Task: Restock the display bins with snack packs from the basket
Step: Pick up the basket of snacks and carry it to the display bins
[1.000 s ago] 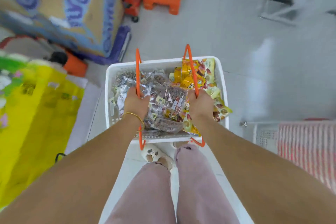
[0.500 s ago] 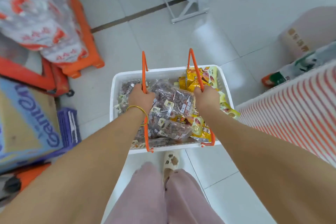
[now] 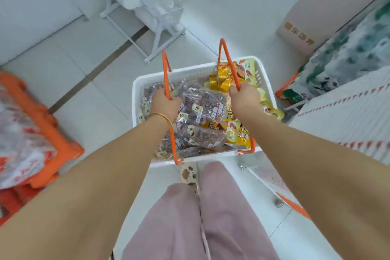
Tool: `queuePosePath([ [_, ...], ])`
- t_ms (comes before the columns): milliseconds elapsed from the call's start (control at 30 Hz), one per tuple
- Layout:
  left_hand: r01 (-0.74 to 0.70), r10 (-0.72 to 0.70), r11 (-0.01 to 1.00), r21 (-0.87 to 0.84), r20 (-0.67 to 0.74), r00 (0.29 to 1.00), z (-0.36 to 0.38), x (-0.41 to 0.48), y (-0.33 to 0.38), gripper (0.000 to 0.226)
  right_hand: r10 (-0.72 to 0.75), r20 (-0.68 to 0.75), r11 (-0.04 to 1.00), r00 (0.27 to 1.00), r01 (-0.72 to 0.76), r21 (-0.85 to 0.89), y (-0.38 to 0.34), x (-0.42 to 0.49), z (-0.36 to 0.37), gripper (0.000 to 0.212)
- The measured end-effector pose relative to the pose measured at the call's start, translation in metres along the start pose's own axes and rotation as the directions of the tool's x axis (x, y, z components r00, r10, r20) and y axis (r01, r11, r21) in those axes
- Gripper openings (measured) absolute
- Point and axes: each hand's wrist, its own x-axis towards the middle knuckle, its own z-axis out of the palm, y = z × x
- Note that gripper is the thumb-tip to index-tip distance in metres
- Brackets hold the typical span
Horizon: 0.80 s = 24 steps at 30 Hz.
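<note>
A white plastic basket [image 3: 190, 73] hangs in front of my legs, carried above the tiled floor. My left hand [image 3: 165, 104] grips its left orange handle [image 3: 166, 69]. My right hand [image 3: 245, 97] grips the right orange handle [image 3: 226, 57]. Inside lie clear packs of brown nuts [image 3: 202, 107] on the left and yellow snack packs [image 3: 238, 133] on the right, some spilling over the right rim.
A red-and-white striped display surface [image 3: 346, 116] runs along the right, with green-and-white packs [image 3: 348, 57] and a pink carton [image 3: 316, 17] behind it. A white wire rack [image 3: 156, 19] stands ahead. Orange crates with bagged goods [image 3: 31, 133] sit at the left.
The view has swung to the right while I carry the basket: the blue carton and yellow bags left the frame, and the striped display and pink carton came closer. Both hands keep their grip.
</note>
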Motion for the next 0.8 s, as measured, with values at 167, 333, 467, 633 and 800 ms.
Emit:
queuePosePath([
  [167, -0.052, 0.05, 0.996, 0.077, 0.034, 0.998, 0.04, 0.109, 0.12, 0.031, 0.028, -0.051, 0.996, 0.998, -0.023, 0.082, -0.057, 0.128, -0.051, 0.027],
  [333, -0.068, 0.064, 0.994, 0.083, 0.048, 0.997, 0.08, 0.212, 0.229, 0.028, 0.023, -0.086, 0.998, 0.996, -0.017, 0.066, -0.119, 0.258, -0.1, 0.034],
  [467, -0.038, 0.039, 0.999, -0.019, 0.05, 0.998, 0.104, 0.288, 0.308, 0.031, -0.035, -0.102, 0.999, 0.994, 0.039, 0.036, -0.176, 0.359, -0.136, 0.036],
  [633, -0.012, 0.012, 0.998, -0.068, -0.002, 1.0, 0.138, 0.401, 0.396, 0.029, -0.097, -0.083, 0.995, 0.992, 0.097, -0.007, -0.249, 0.495, -0.176, 0.026],
  [800, 0.063, -0.07, 0.99, -0.128, -0.05, 0.996, 0.157, 0.495, 0.478, 0.029, -0.175, -0.034, 0.983, 0.984, 0.173, -0.059, -0.325, 0.622, -0.198, 0.026],
])
